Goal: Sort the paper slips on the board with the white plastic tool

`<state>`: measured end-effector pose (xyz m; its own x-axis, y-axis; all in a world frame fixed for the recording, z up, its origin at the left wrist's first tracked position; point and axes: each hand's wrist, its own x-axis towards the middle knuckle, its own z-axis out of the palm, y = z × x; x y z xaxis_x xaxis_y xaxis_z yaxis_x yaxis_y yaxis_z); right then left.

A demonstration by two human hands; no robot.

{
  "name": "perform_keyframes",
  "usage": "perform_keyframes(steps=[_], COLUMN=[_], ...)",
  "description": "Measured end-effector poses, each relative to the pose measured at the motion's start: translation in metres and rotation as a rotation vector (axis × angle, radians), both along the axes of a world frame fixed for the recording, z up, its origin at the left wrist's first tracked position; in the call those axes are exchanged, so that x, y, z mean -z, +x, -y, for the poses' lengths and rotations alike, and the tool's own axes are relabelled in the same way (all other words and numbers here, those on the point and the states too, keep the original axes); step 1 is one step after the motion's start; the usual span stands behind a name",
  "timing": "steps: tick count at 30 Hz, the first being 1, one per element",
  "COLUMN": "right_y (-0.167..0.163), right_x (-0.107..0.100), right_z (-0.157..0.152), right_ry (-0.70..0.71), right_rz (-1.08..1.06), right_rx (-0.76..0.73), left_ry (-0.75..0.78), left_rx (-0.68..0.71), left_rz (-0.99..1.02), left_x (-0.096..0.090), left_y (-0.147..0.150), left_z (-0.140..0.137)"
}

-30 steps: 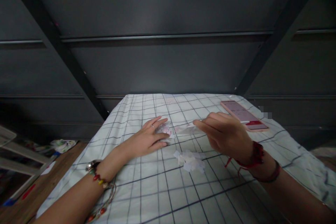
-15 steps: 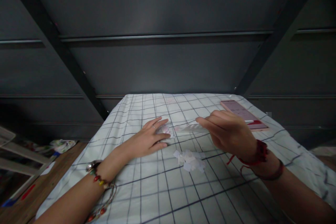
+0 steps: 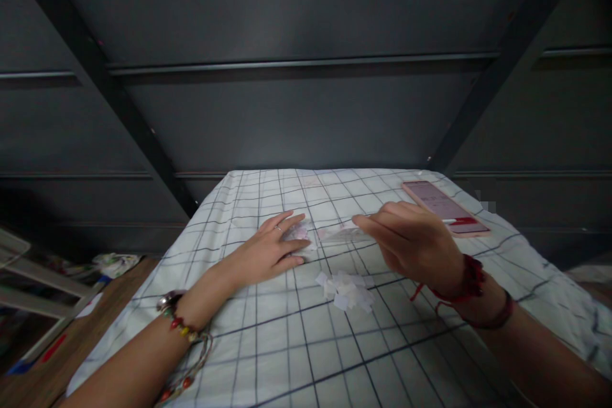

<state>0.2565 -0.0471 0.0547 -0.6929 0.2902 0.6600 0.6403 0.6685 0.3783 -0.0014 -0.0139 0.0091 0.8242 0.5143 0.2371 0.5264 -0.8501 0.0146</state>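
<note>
My left hand (image 3: 275, 247) lies palm down on the cloth with its fingers spread. Under its fingertips is a small see-through packet (image 3: 301, 231) with pinkish marks. Fingers closed in a pinch, my right hand (image 3: 414, 239) holds the end of a thin, clear plastic piece (image 3: 342, 235), which stretches towards the left hand. Whether this piece and the packet are joined, I cannot tell. Nearer to me, between the hands, lies a loose pile of small white paper pieces (image 3: 347, 292).
A phone (image 3: 442, 204) with a lit screen and pink edge lies behind my right hand; a thin white bar shows against it. The checked cloth (image 3: 268, 344) covers the table. Dark panels (image 3: 296, 121) rise behind. A pale wooden frame (image 3: 38, 299) stands at lower left.
My right hand has shifted very slightly left, still pinching the clear plastic. The left hand and the paper pile look almost unchanged.
</note>
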Motion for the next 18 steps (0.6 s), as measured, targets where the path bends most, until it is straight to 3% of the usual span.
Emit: perform_keyframes(steps=[9,18], right_y=[-0.0064,0.003], right_x=[0.0039,-0.003], right_z=[0.0012,0.0037], right_ry=[0.026,0.019], right_rz=[0.009,0.008], right_rx=[-0.098,-0.046], left_ry=[0.015,0.028], left_rx=[-0.034,-0.022], left_rz=[-0.001,0.002], left_x=[0.0013,0.0026], left_y=[-0.0001,-0.0009], left_z=[-0.0018,-0.0025])
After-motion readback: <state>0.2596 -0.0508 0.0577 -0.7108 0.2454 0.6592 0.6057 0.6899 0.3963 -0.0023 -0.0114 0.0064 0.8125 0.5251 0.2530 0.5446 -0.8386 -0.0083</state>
